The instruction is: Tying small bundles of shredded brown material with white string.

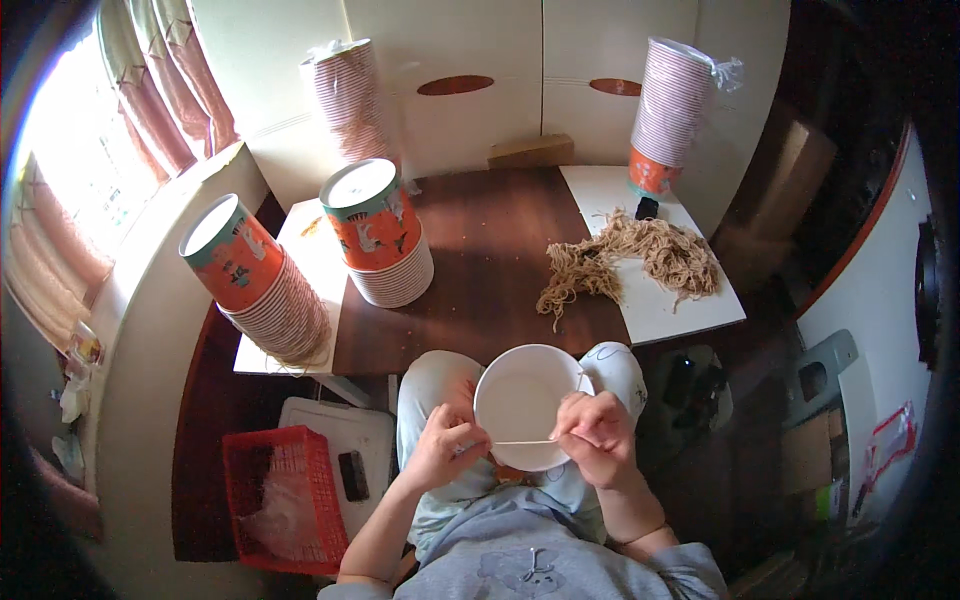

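Observation:
A white paper bucket (528,385) sits between my knees with its mouth facing up. Across the near part of its mouth runs a short, taut length of pale string (522,442). My left hand (447,442) pinches one end near the bucket's left rim. At the right rim, my right hand (598,438) is closed on the other end. Whether the string is fixed to the bucket, I cannot tell. Beyond, a tangled heap of tan strings (672,258) lies on the right side of the table, some trailing over the brown middle.
On the brown and white table (470,290) stand an orange-printed bucket stack (385,225), a leaning stack (262,275) at left, and tall stacks at back left (348,105) and back right (670,105). A red basket (285,500) sits low on the left.

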`<state>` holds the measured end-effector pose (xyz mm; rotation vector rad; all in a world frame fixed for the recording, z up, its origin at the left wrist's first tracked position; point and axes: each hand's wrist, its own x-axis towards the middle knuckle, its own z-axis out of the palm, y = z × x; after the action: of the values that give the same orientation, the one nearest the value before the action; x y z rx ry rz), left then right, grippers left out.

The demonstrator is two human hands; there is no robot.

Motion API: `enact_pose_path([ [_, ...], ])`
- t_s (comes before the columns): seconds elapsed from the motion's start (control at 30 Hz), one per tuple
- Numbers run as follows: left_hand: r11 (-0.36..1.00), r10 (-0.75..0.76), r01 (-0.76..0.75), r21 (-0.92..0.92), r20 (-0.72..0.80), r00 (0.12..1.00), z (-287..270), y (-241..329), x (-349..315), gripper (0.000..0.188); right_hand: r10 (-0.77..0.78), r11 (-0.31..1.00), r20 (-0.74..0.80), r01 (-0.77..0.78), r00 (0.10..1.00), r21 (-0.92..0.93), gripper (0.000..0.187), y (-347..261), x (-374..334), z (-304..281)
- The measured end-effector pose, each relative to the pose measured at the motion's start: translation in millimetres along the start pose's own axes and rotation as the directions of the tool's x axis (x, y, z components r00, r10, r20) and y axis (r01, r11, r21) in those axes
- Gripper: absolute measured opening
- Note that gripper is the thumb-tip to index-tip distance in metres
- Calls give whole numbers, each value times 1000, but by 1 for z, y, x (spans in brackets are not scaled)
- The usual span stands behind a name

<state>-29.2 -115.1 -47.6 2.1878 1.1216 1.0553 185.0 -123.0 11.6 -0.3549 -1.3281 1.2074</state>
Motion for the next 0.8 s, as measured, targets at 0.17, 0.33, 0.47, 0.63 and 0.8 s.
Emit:
enact_pose_path([
  [0.17, 985, -37, 61, -164, 150, 988, -1, -8, 1, 15, -36, 995, 67, 41, 997, -88, 26, -6, 6, -1],
  [0.33, 991, 19, 6, -137, 174, 985, -7, 0, 4, 14, 41, 997, -39, -39, 998, 63, 28, -9, 3, 1],
  [0.47, 994, 103, -88, -65, 281, 954, -10, -8, 7, 15, 39, 999, -6, -39, 999, 8, 27, -6, 4, -8],
  [0.63, 787, -265, 277, -551, 104, 959, -6, -13, -2, 34, 20, 988, 169, 7, 985, -157, 23, -17, 3, -3],
  [0.8, 855, -412, 492, -165, 361, 837, -14, 11, 24, 21, -37, 975, 246, 89, 969, -206, 21, -24, 11, 17],
])
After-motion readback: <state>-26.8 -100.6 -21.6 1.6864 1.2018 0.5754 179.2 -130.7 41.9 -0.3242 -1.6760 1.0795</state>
